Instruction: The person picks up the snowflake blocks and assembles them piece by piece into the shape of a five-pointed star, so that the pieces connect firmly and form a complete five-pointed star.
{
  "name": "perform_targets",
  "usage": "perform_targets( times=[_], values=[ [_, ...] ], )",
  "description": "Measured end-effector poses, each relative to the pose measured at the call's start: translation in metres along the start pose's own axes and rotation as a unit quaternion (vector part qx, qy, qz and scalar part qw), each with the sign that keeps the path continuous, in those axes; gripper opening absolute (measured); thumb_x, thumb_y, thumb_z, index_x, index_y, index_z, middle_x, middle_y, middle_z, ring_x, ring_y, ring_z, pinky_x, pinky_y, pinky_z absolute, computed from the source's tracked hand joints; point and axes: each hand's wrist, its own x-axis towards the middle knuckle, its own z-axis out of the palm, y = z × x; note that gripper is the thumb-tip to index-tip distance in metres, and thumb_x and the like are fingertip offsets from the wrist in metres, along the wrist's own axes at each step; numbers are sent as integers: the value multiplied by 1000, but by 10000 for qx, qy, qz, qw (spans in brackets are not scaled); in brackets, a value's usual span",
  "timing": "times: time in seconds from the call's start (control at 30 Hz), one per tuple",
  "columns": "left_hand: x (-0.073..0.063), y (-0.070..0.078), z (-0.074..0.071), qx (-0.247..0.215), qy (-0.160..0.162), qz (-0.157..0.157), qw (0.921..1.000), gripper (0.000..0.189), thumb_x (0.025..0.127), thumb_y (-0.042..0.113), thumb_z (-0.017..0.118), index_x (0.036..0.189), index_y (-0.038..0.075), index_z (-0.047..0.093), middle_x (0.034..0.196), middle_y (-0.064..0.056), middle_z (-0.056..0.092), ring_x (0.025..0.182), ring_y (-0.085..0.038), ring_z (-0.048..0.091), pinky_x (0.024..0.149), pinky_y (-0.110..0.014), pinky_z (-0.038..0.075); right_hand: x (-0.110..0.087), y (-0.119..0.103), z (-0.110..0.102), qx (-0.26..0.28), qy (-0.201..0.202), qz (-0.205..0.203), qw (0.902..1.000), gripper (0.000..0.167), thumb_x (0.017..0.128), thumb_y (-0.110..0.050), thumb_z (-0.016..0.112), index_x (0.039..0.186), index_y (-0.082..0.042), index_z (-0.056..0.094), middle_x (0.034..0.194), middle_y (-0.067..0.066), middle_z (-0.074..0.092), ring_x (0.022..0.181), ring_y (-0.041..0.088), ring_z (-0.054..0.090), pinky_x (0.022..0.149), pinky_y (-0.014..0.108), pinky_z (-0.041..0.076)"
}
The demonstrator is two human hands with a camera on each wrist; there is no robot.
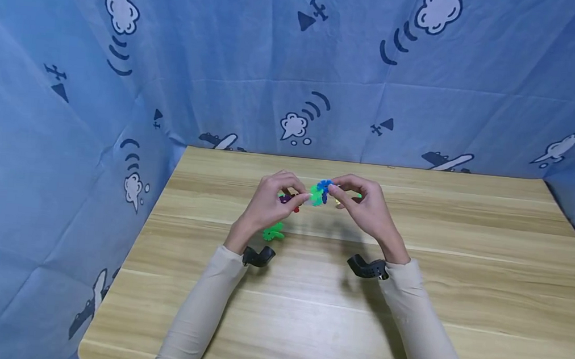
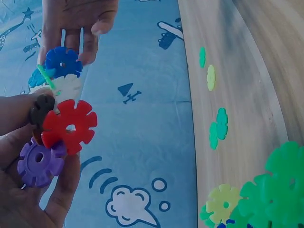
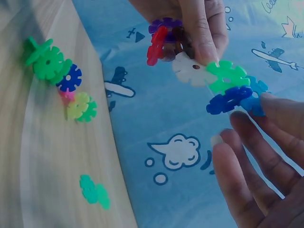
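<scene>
Between the two hands is a chain of notched plastic snowflake discs, held above the table. My left hand [image 1: 271,200] pinches its left part near the white disc [image 3: 187,69] and the dark brown disc [image 2: 42,110]. On that side a red disc [image 2: 71,124] and a purple disc [image 2: 42,162] stick out by the palm. A bright green disc [image 3: 227,77] links on beside the white one. At the other end come a dark blue disc [image 3: 229,99] and a light blue disc [image 3: 256,95]. My right hand [image 1: 364,204] pinches the light blue one between thumb and fingers.
On the wooden table [image 1: 306,318] lies a green disc cluster [image 1: 273,232]. Beside it in the right wrist view are a blue disc [image 3: 70,78] and a yellow disc [image 3: 78,105]. A green pair [image 3: 95,191] lies farther along. Blue printed cloth [image 1: 253,97] hangs behind the table.
</scene>
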Motion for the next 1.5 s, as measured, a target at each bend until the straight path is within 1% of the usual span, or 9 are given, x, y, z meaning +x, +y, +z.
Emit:
perform_targets(
  times=[0.23,0.33,0.53,0.73,0.97,1.13,1.2,1.33,1.5],
  values=[
    [1,1,2,179,-213,-207,9994,8,96,19,77,95,12,78,95,0,75,96,-12,67,74,-26,62,2,1,-3,-4,66,-94,9999,21,102,-20,69,110,-1,75,106,19,75,82,6,68,66,28,64],
    [1,1,2,244,-310,-344,9986,12,97,23,76,102,13,78,101,0,76,100,-14,68,81,-29,62,4,1,-4,-57,106,-182,9998,19,101,-18,70,108,-1,76,105,19,75,81,6,67,65,30,64],
    [1,2,1,36,-628,-475,9969,31,98,33,73,122,14,74,115,-1,77,112,-22,70,100,-45,58,6,2,-4,-86,140,-288,9995,14,99,-16,73,102,-3,78,102,17,77,79,6,67,62,31,63],
    [1,2,4,-152,-880,-526,9946,37,95,38,77,125,18,73,112,5,77,107,-12,71,108,-41,54,6,2,0,-124,136,-298,9994,13,98,-16,74,100,-4,79,102,16,77,78,6,67,60,27,61],
    [1,2,8,-312,-731,-618,9949,32,92,38,81,116,17,77,105,4,78,97,-8,71,99,-48,59,4,2,2,-138,52,-247,9996,15,98,-20,74,101,-7,80,103,13,77,79,6,68,59,25,59],
    [0,1,4,-154,-637,-724,9952,34,93,36,81,118,14,75,103,1,78,96,-12,73,97,-47,61,5,8,-1,-221,228,-215,9993,18,101,-23,70,105,-7,79,103,15,78,81,7,67,61,31,62],
    [-1,1,1,-84,-535,-783,9955,36,93,35,80,120,12,74,102,0,77,94,-14,73,95,-47,62,5,13,-2,-318,330,-161,9988,21,103,-25,68,106,-7,78,101,17,78,81,13,68,61,35,63],
    [-2,-2,-4,-72,-331,-793,9963,38,95,34,78,123,10,72,102,-3,76,92,-18,73,93,-47,63,5,27,-5,-703,486,269,9960,27,105,-29,65,109,-5,77,103,21,77,85,31,70,62,40,64],
    [-3,-3,-6,-3,-302,-737,9968,34,97,34,75,121,10,72,108,-3,74,94,-16,73,92,-38,63,4,53,-7,-1539,368,871,9836,29,104,-23,65,120,-1,74,107,22,75,90,36,71,67,27,56]
  ],
)
